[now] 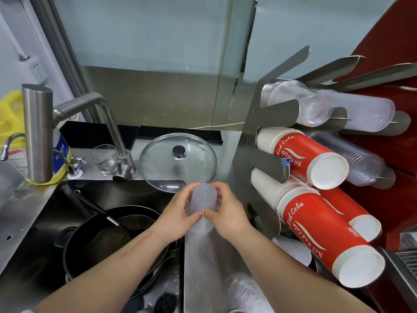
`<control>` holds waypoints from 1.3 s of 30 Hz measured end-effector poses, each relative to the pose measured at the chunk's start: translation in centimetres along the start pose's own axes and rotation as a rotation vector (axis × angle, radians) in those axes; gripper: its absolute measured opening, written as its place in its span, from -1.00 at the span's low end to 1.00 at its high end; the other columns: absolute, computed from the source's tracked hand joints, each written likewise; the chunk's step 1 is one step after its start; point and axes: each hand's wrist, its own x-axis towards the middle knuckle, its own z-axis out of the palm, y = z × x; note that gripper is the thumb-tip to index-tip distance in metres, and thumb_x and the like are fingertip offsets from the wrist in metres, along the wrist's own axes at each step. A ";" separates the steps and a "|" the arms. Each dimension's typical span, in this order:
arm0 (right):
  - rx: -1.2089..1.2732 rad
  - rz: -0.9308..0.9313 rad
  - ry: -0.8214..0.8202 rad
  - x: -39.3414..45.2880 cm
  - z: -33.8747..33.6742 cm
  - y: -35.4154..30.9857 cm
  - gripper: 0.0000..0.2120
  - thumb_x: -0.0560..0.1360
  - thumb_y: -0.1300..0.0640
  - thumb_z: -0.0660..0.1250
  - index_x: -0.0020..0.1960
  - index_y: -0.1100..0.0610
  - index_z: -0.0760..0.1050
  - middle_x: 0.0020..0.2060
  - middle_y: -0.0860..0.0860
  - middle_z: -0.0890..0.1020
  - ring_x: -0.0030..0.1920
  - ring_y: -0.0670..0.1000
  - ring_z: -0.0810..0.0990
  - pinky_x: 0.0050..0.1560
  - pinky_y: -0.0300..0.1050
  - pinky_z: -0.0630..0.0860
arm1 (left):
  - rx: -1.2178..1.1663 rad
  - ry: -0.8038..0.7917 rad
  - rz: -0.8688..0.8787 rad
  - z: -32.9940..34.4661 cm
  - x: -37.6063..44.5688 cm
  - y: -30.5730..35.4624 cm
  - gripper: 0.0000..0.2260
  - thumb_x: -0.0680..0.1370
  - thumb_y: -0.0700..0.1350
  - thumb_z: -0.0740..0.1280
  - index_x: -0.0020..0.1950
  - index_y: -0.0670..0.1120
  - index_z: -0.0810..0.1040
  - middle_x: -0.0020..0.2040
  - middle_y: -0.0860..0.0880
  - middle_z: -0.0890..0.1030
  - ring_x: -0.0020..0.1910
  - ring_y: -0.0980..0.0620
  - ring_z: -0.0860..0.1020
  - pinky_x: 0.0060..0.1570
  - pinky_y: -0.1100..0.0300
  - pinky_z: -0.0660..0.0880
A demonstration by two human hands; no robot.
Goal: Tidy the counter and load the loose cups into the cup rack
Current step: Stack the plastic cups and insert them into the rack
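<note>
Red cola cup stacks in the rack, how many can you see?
3: the upper stack in the cup rack; the front lower stack; a third stack partly hidden behind it. More may be hidden.

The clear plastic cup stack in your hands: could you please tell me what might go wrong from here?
1. The clear plastic cup stack, held in a two-hand grip by the left hand and right hand, hangs at the sink edge; dropped, it could land among the dirty pans.
2. A sideways swing might knock the glass lid overhanging the sink.
</note>
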 end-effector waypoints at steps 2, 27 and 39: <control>0.009 -0.006 -0.007 0.0 -0.1 0.0 -0.42 0.29 0.15 0.43 0.22 -0.17 0.32 0.17 -0.10 0.57 0.18 -0.05 0.58 0.23 0.01 0.54 | 0.005 -0.003 0.003 -0.1 0.0 0.2 -0.30 0.46 -0.28 0.43 0.23 0.49 0.30 0.34 0.06 0.45 0.35 0.14 0.46 0.33 0.03 0.47; -0.125 -0.043 -0.093 -1.0 -0.6 -1.4 -0.36 0.36 0.19 0.40 0.39 -0.07 0.28 0.22 0.01 0.53 0.21 0.04 0.52 0.15 -0.09 0.51 | 0.203 -0.111 -0.188 0.7 -1.4 -2.9 -0.33 0.41 -0.12 0.49 0.45 0.18 0.32 0.29 0.20 0.52 0.21 0.31 0.47 0.04 0.42 0.41; -0.042 -0.022 -0.083 -3.9 -0.6 -0.7 -0.44 0.30 0.21 0.42 0.24 -0.08 0.35 0.14 -0.04 0.52 0.10 -0.04 0.54 0.08 -0.16 0.52 | 0.280 -0.057 -0.158 1.4 -2.5 -2.8 -0.36 0.35 -0.05 0.50 0.33 0.25 0.32 0.23 0.16 0.49 0.19 0.16 0.51 0.11 0.25 0.48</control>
